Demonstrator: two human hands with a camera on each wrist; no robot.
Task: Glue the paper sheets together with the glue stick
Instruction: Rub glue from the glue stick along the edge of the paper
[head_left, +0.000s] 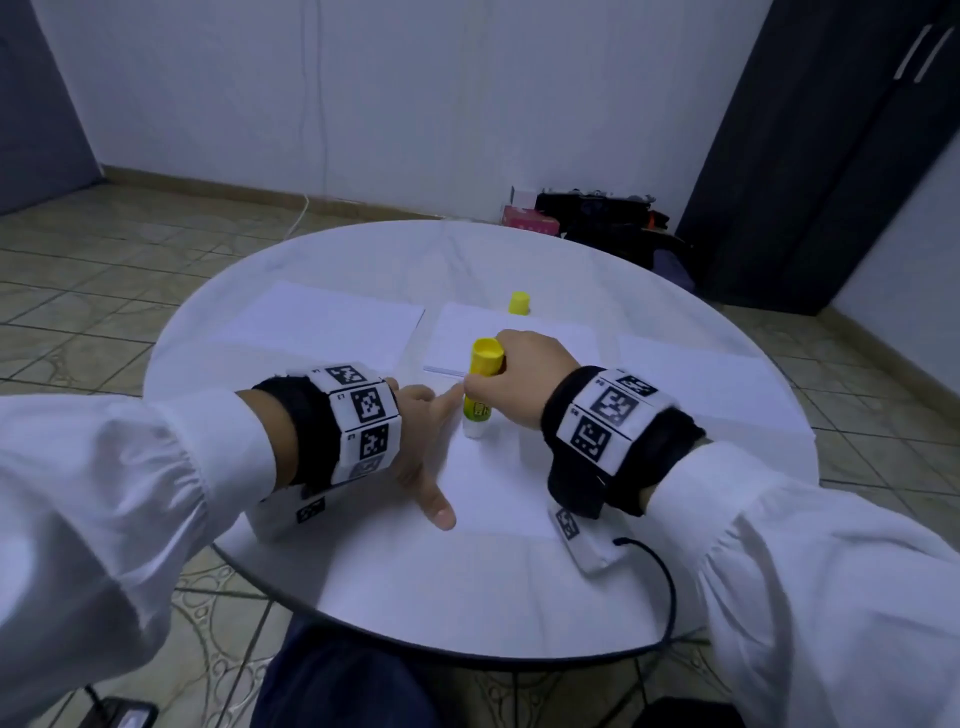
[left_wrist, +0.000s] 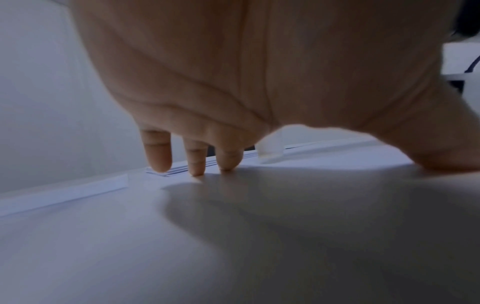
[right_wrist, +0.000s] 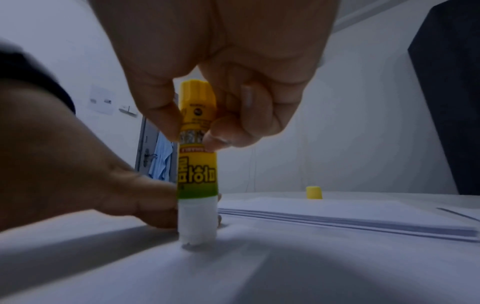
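On the round white table lie four lots of white paper: one flat sheet nearest the person, a thin stack behind it, a sheet at far left and another at far right. The right hand pinches the one yellow-labelled glue stick between thumb and curled fingers, holding it upright with its white glue end pressed on the near sheet. The left hand lies spread, fingers straight, fingertips pressing that same sheet just beside the stick. A single yellow cap stands apart at the stack's far edge.
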